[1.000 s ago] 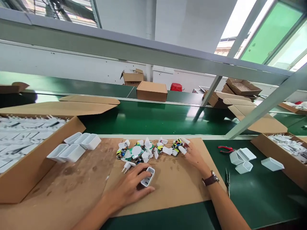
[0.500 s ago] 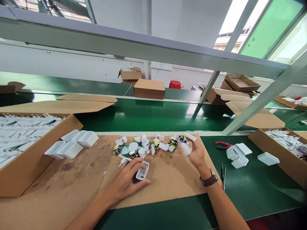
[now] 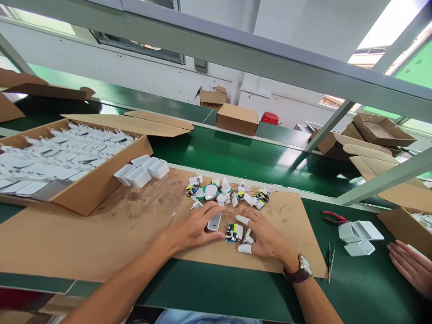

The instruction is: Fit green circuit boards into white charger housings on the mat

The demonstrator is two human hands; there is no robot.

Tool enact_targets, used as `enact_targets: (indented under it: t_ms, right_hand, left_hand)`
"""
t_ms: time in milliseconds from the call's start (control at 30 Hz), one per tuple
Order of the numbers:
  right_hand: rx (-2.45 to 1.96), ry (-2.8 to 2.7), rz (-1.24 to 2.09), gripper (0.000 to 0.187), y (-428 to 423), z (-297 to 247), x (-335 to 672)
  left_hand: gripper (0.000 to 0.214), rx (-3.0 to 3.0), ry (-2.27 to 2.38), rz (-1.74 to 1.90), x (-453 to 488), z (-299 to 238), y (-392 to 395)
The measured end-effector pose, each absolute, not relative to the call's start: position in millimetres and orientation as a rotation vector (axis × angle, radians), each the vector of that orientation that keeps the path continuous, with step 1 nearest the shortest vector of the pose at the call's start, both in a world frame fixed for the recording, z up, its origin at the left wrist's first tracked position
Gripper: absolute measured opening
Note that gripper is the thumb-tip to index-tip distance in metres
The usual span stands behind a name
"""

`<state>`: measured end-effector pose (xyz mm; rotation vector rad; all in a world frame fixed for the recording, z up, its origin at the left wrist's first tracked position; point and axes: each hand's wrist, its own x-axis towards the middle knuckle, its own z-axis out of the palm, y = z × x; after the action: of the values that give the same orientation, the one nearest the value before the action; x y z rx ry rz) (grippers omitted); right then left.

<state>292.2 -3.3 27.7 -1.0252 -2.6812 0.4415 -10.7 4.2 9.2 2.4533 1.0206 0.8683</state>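
My left hand (image 3: 199, 225) curves around a small white plastic case (image 3: 214, 222), fingers at its far end and thumb at its near end. Just right of it a green circuit board (image 3: 234, 233) with yellow and white parts lies over the cardboard sheet (image 3: 286, 216). My right hand (image 3: 268, 234), white finger cots on thumb and forefinger, spreads those two fingers either side of the board's right end. A white plug-like piece (image 3: 249, 237) sits between them, partly hidden. Beyond both hands stretches a row of circuit boards and white plastic pieces (image 3: 222, 193).
On the left stands a carton (image 3: 97, 189) of white parts beside several white cups (image 3: 141, 173). To the right are red-handled pliers (image 3: 334, 218), tweezers (image 3: 330, 263), white cups (image 3: 359, 238) and another person's hand (image 3: 411, 265). A metal beam (image 3: 270, 63) crosses above.
My right hand has come from the right end of the row toward my left hand, bringing the board and spreading its fingers. The view has turned left; another person's hand has appeared at right.
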Motion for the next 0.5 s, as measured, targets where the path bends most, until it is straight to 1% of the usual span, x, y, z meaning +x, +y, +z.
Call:
enact_targets:
  t_ms: [133,333,433,500]
  right_hand:
    - [-1.086,-2.725,0.519,0.069,-2.3,32.5,292.4]
    - [-1.062,-2.698,0.537,0.065,4.0,42.0,293.0]
    - [-1.090,-2.546,0.590,0.065,2.6,37.2,299.0]
    - [-1.125,-2.417,0.602,0.062,-0.4,31.5,302.4]
  left_hand:
    - [0.072,2.408,0.972,0.808,-10.6,12.2,4.9]
    - [0.084,2.346,0.950,0.776,-12.1,16.0,2.6]
    - [0.094,2.351,0.971,0.726,-12.1,13.9,0.2]
    - [0.096,2.364,0.976,0.687,-11.6,10.9,-0.9]
